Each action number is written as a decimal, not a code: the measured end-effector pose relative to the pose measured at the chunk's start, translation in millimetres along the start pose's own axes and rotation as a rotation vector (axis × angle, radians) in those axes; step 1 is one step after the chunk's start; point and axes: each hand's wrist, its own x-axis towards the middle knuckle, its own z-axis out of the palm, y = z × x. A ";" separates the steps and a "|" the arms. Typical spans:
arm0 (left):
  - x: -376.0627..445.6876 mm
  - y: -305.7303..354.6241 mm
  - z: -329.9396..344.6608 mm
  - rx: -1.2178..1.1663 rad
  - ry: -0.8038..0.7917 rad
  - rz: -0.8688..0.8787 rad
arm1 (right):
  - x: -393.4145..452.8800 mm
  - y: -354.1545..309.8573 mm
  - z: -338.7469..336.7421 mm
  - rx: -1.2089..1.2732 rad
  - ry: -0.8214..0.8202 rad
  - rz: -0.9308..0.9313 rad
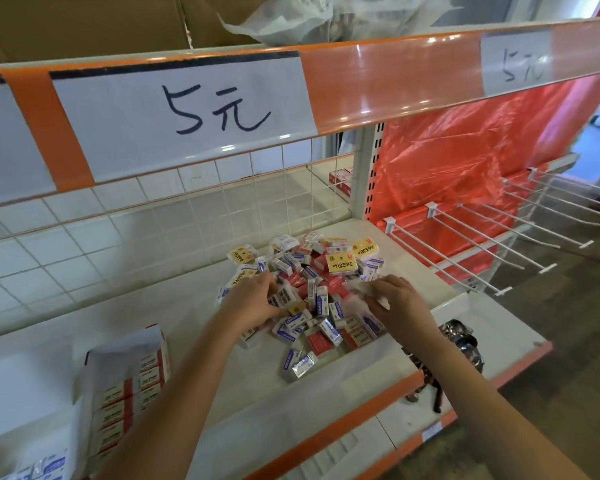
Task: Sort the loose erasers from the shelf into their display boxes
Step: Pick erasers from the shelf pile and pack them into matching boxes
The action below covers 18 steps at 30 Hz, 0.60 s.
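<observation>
Red-and-white sleeved erasers fill a good part of the tall display box (129, 386) that stands well to the left of the loose pile (312, 292), and a second box of blue-and-white erasers (45, 467) shows only its corner further left of the pile and nearer the camera, so some sorting looks done. Most of it, by my judgement, is left: the pile is a thick jumble of red, blue, white and yellow packets spread across the cream shelf board (187, 306), with a few strays lying just in front of the pile near the shelf lip. The left hand (257, 299) sits on the pile's left edge, fingers curled down and closed around a small white eraser with dark print (284, 295), apparently lifting it out of the heap. The right hand (400, 299) rests on the pile's right edge, fingers bent and pinching something pale and crinkled, perhaps a clear wrapper (359, 292); blur keeps me from telling exactly what it is. Behind the pile runs a white wire grid, and above it a paper price sign (184, 112) on the orange rail.
</observation>
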 end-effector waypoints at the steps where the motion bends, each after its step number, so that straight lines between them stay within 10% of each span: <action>1: -0.1 -1.0 -0.7 -0.009 -0.013 -0.001 | -0.7 -2.5 -2.5 0.041 0.007 0.024; 18: -10.9 -15.4 -6.5 -0.105 0.049 -0.001 | -11.8 -53.1 -14.1 0.523 -0.231 0.402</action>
